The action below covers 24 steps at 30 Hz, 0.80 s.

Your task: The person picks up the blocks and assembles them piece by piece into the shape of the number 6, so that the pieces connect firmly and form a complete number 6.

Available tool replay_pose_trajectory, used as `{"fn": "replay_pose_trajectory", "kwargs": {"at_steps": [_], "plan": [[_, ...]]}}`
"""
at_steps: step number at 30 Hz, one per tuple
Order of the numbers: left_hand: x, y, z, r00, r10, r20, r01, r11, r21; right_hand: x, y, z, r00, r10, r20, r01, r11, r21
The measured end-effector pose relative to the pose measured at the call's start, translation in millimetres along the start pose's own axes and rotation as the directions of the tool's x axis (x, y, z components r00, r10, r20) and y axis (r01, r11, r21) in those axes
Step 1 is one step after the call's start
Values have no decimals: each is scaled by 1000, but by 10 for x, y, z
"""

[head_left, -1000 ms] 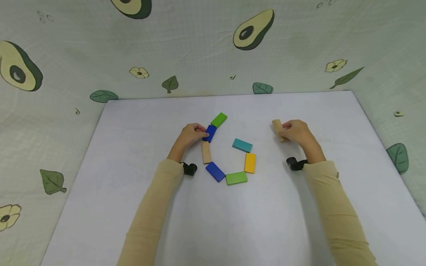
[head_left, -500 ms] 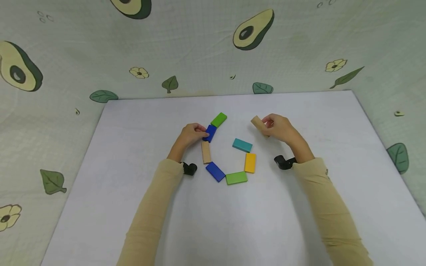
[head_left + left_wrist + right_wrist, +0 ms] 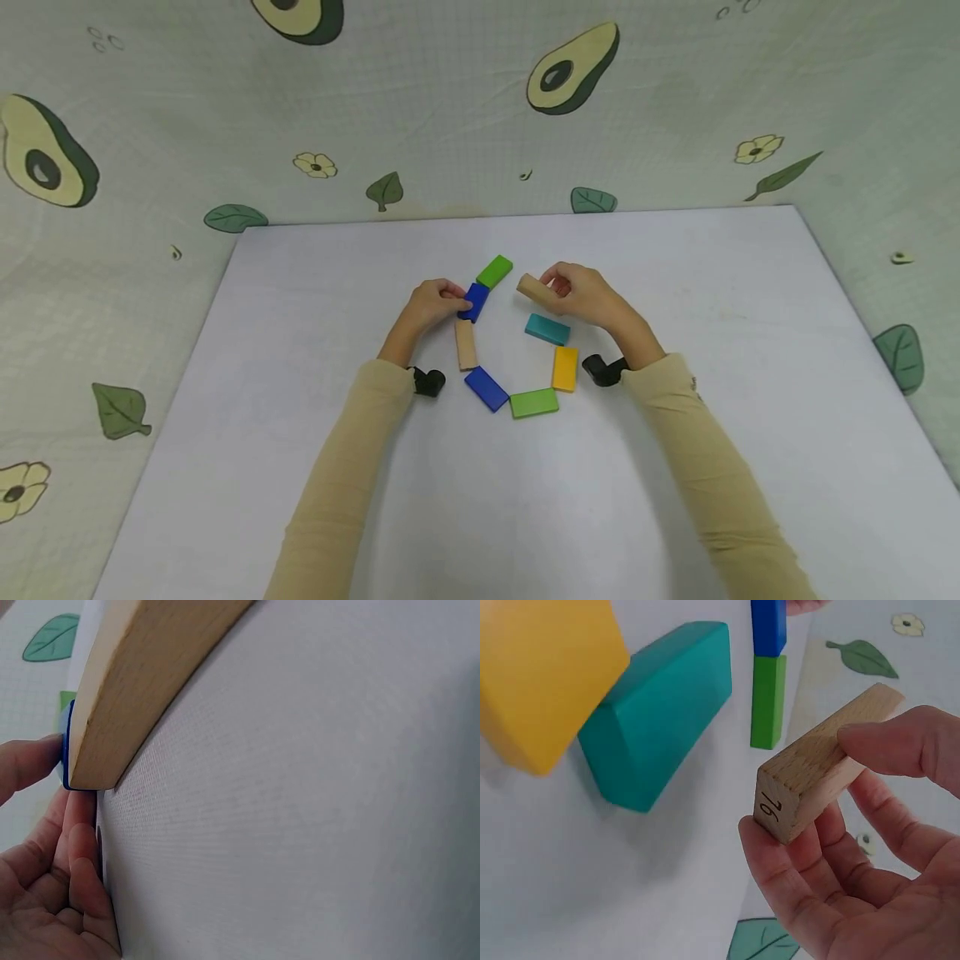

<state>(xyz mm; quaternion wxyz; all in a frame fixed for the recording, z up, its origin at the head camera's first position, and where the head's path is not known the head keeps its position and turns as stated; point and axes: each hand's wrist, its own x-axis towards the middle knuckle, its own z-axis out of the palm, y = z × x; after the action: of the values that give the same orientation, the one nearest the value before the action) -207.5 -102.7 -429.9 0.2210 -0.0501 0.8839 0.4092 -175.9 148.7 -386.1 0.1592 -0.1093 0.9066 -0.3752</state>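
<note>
My left hand pinches the upper blue block between thumb and fingers on the white surface. That block touches a green block above it and a plain wooden block below it. In my right hand is another plain wooden block, gripped by thumb and fingers, with a number marked on its end. It is held above the surface, between the upper green block and the teal block. In the right wrist view the teal block lies left of the held block.
A lower blue block, a lower green block and a yellow block continue the curved row up to the teal block. The white board lies on an avocado-print cloth. Black wrist cameras sit by both cuffs.
My right hand has carried the plain wooden block leftward, from the right side to just above the teal block. The left hand stays on the upper blue block; the laid blocks have not moved.
</note>
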Motion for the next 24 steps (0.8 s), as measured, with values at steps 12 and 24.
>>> {"fn": "replay_pose_trajectory", "kwargs": {"at_steps": [12,24], "plan": [[25,-7,11,1000,-21,-4,21,1000,-6,123,-113,252,989,-128,68,128,992,5],[28,3,12,1000,-1,-9,2,1000,8,201,-189,365,969,-211,129,215,976,-18]]}}
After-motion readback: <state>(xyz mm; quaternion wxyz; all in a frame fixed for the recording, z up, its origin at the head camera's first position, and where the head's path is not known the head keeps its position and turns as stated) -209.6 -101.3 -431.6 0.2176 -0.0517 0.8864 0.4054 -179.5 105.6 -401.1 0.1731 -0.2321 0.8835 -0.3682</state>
